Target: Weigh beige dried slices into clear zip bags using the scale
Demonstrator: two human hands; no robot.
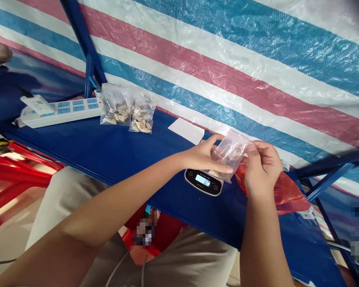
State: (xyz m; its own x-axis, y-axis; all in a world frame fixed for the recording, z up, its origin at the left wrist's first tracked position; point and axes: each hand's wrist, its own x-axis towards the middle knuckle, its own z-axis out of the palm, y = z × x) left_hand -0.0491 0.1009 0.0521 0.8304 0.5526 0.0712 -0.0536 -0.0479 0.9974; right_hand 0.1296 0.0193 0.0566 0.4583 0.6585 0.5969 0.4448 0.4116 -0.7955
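A clear plastic zip bag (231, 149) with a few pale dried slices at its bottom is held tilted over a small digital kitchen scale (202, 185). My left hand (205, 155) grips the bag's lower part, thumb on the near side. At the bag's upper right edge, my right hand (263, 167) pinches the plastic between thumb and fingers. The scale's lit display reads about 3.2, and the bag and my left hand cover its back half. Whether the bag rests on the scale I cannot tell.
Two filled bags of slices (142, 119) stand by a white power strip (68, 109) on the blue table (107, 147). White paper (187, 129) lies behind the scale, a red plastic bag (288, 193) to the right. Striped sheeting hangs behind. Another person's hand (0, 52) shows far left.
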